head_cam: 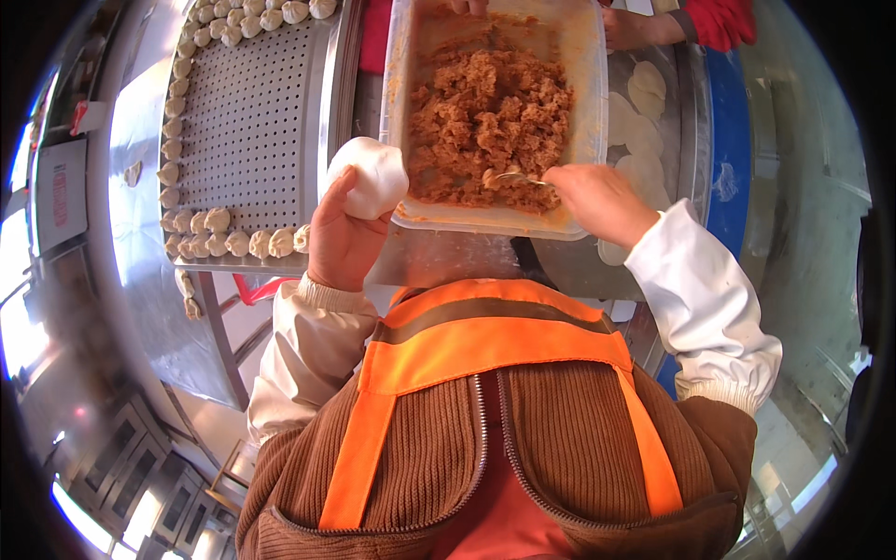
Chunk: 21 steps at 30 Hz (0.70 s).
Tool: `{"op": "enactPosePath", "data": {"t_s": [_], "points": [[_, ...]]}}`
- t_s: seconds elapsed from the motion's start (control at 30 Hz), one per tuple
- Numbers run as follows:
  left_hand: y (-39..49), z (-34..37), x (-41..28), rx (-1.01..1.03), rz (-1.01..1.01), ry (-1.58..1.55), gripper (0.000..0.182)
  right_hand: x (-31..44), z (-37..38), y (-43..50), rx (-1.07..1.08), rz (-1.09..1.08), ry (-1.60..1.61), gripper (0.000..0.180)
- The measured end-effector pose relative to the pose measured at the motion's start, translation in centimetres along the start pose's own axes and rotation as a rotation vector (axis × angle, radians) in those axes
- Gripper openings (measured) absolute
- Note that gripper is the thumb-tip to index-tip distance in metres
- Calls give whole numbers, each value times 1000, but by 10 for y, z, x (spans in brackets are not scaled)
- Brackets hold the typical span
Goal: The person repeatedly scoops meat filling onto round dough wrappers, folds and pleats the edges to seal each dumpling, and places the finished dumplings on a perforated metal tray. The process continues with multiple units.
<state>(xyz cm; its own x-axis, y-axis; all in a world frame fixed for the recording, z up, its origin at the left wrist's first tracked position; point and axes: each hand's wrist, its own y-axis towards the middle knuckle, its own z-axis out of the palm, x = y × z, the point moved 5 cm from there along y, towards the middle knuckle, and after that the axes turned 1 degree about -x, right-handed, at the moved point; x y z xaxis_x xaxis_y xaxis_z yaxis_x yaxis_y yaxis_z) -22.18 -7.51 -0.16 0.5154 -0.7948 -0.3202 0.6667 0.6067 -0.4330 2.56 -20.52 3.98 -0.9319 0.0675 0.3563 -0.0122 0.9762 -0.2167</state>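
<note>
My left hand holds a round, thin dough wrapper up beside the left wall of a plastic tub. Inside the tub lies a heap of reddish-brown minced filling. With my right hand I grip the handle of a metal spoon; its bowl carries some filling and is low over the near part of the heap. More flat dough wrappers lie on the metal surface right of the tub, partly overlapping and partly hidden by my right hand and sleeve.
A perforated metal tray at the left bears pleated filled buns along its edges. Across the tub, a co-worker's hand and red sleeve show at the top right; other fingers reach over the far rim. A blue edge runs along the right.
</note>
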Motion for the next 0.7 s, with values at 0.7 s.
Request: {"op": "enactPosePath", "data": {"t_s": [0.7], "points": [[-25, -39, -27, -126, 56, 19, 41, 28, 72, 38, 287, 236, 640, 22]]}}
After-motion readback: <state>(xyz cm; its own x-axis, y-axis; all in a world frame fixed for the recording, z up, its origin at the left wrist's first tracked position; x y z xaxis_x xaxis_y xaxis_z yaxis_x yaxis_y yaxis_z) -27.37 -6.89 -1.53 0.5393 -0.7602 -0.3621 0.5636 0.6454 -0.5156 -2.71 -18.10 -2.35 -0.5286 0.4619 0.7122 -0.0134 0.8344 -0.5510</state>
